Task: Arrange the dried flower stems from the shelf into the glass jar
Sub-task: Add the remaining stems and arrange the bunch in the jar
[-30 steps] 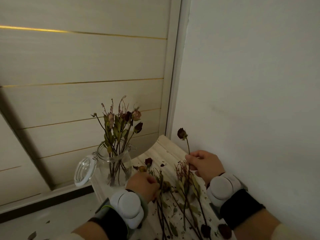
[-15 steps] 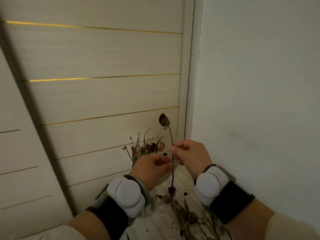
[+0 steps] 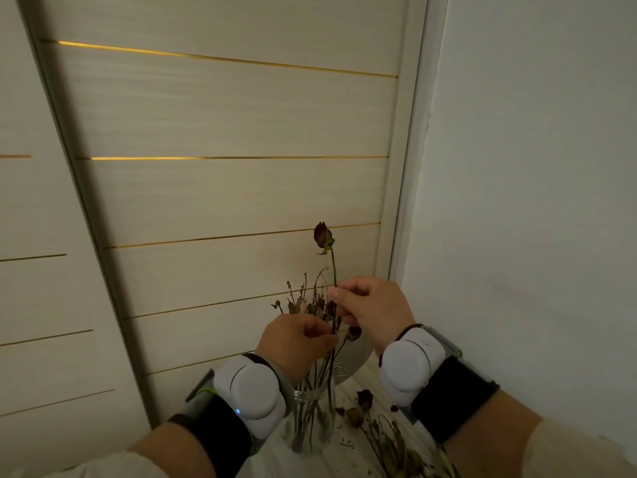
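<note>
Right hand [image 3: 370,305] pinching rose stem [image 3: 333,270], now over glass jar [image 3: 312,420]

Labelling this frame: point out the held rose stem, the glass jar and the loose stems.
held rose stem [image 3: 334,270]: head view, stalk below bud.
glass jar [image 3: 312,426]: head view, clear wall.
loose stems [image 3: 389,439]: head view, leafy middle.

Glass jar [image 3: 312,422]: one. Hands: two, left hand [image 3: 296,343] and right hand [image 3: 372,308]. White wrist units [image 3: 250,395]: two, one per wrist. Raised dried rose stem [image 3: 333,270]: one. Jarred stems [image 3: 302,306]: bunched, uncountable. Loose stems [image 3: 386,439]: several, overlapping, count indeterminate.
</note>
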{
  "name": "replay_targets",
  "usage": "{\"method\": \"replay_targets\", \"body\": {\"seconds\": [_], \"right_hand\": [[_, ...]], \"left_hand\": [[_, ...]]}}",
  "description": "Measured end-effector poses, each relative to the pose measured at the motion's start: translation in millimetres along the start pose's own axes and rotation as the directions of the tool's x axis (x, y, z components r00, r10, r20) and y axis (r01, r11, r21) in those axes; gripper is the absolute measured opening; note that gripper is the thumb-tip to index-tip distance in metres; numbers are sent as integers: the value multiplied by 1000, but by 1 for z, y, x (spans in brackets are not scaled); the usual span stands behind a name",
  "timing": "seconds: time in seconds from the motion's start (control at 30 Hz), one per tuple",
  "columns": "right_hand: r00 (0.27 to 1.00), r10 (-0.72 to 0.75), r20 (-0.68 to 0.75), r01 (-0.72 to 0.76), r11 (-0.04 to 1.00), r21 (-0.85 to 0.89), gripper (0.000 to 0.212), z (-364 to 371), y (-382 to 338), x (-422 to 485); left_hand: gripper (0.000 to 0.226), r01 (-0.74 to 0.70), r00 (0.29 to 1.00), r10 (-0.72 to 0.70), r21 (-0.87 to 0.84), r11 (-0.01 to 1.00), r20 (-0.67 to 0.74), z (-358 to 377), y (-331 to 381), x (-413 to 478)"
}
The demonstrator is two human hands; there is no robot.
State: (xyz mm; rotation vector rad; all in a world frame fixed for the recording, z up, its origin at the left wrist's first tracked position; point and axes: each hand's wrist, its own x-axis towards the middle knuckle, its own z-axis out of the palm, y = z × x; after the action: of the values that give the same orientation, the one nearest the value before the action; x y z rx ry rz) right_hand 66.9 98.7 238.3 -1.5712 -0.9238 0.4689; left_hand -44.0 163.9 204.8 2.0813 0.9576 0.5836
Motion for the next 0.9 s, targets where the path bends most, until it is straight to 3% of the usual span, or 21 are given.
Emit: {"method": "replay_targets", "body": {"seconds": [0.17,0.3,0.53,0.67,0.83,0.9], "right_hand": [[1000,-17,-2,17,1000,-4,4,4,11,7],[1000,-5,8,6,979,-203,15,-1,31,5],[990,126,65,-46,718,-695,28,0,94,4],[973,192,130,-11,598,-802,33,5,119,6],[890,344,300,79,530,-844,46,14,141,11],[896,310,317,119,521,-845,48,16,148,11]], "left_hand": [[7,15,998,-15,5,1000,-67,-11,-10,9],[11,-2,992,3,10,1000,-125,-32,-10,16],[12,66,972,-58,25,998,-228,-44,-31,28],[13,100,967,-88,36,994,-237,-32,-47,30],[13,120,975,-102,82,989,-199,-17,-60,34],[10,126,977,-102,120,985,-186,-11,-66,35]]}}
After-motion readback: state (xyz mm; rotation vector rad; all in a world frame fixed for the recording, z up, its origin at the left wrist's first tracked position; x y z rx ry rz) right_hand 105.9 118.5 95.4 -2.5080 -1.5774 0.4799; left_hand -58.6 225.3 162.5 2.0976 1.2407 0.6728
